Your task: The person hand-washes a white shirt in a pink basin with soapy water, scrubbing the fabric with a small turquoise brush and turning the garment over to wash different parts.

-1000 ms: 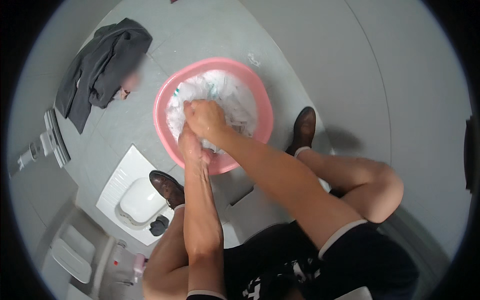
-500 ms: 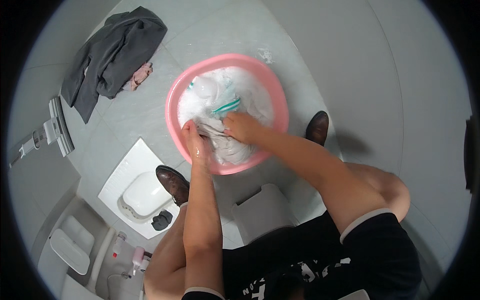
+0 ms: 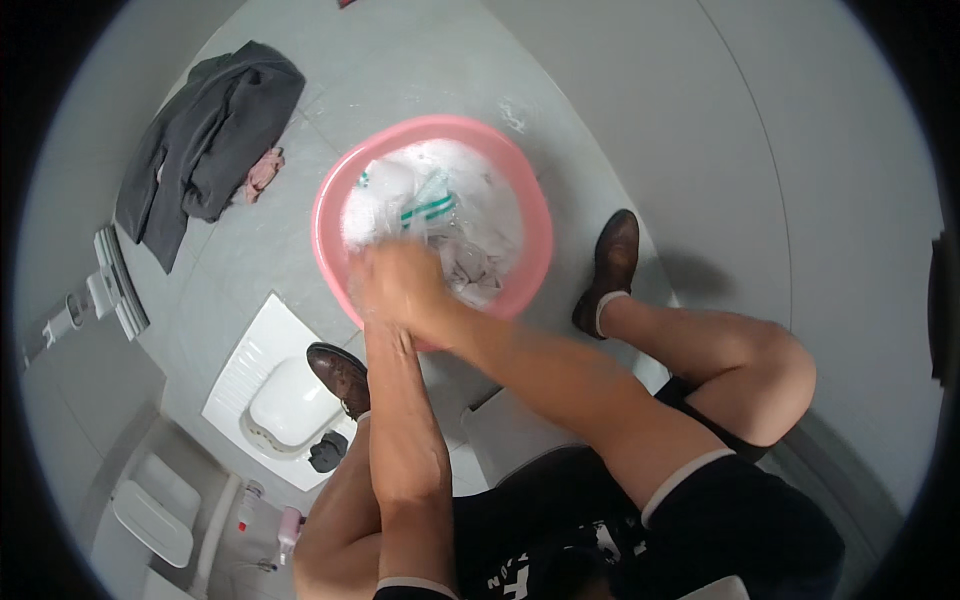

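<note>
A round pink basin (image 3: 540,235) on the floor holds water with white suds (image 3: 490,205). A light grey-white cloth (image 3: 472,268) lies wet and bunched in its near part. Farther in, a pale cloth with green stripes (image 3: 430,208) shows through the foam. My right hand (image 3: 412,282), smeared by motion, is at the basin's near left side, crossed over my left hand. My left hand (image 3: 364,284) is mostly covered by it, its wrist over the near rim. Fingers of both hands are blurred or hidden, so I cannot tell what they grip.
Dark grey clothing (image 3: 215,135) and a pink cloth (image 3: 264,175) lie on the floor at far left. A squat toilet (image 3: 232,375) with a dark cloth (image 3: 328,452) on its edge is left of my brown shoe (image 3: 340,376). A mop (image 3: 120,285) leans by the left wall. Below me is a grey stool (image 3: 515,432).
My right hand has moved left and nearer, from the cloth in the basin's middle to over my left hand. The view has shifted slightly, and my right foot appears farther left.
</note>
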`<state>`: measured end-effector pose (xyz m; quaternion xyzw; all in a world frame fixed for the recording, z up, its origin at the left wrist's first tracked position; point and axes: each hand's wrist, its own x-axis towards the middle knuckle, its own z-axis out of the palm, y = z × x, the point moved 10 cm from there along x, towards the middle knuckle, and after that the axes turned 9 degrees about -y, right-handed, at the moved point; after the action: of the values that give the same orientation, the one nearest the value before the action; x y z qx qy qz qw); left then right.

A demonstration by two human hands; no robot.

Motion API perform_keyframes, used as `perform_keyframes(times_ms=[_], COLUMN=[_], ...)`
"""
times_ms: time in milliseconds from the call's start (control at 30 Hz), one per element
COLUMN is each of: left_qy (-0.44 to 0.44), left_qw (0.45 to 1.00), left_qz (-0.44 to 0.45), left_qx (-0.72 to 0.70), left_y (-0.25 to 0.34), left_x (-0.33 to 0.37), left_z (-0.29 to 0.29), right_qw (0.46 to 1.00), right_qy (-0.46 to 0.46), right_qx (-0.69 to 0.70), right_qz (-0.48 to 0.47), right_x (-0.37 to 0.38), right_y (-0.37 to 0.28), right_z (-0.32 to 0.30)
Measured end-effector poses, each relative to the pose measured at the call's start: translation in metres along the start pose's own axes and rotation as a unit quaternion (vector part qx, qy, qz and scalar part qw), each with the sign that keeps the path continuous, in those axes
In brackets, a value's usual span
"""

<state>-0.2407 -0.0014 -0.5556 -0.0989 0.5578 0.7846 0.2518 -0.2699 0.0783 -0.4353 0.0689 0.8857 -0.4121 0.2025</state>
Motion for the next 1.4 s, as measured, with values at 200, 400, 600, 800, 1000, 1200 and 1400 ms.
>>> perform_keyframes(times_ms=[200,400,600,800,1000,1200,1400], left_qy=[-0.065,0.146,-0.129,-0.177,-0.112,-0.134,-0.099], left_qw=[0.937,0.98,0.931,0.873,0.953,0.879,0.805], left_qz=[-0.034,-0.137,-0.146,-0.05,-0.014,0.075,0.195], left_qx=[-0.343,0.016,0.308,0.453,0.28,0.451,0.551], left_y=[-0.027,0.012,0.093,0.184,0.257,0.282,0.302], left_x=[-0.003,-0.01,-0.035,-0.06,-0.107,-0.138,-0.165], left_z=[-0.014,0.024,0.026,0.074,0.071,0.117,0.121], right_qw=[0.998,0.974,0.997,0.987,0.968,0.966,0.971], right_qy=[0.033,0.06,-0.045,-0.069,-0.17,-0.218,-0.212], right_qx=[-0.051,-0.2,0.013,0.029,-0.101,-0.048,0.058], right_qz=[-0.027,-0.089,-0.067,-0.141,-0.152,-0.129,-0.097], right_x=[0.004,0.052,0.015,-0.04,-0.098,-0.12,-0.125], right_y=[0.013,0.116,0.064,-0.029,-0.065,-0.053,-0.055], right_z=[0.013,-0.052,-0.123,-0.169,-0.202,-0.223,-0.231])
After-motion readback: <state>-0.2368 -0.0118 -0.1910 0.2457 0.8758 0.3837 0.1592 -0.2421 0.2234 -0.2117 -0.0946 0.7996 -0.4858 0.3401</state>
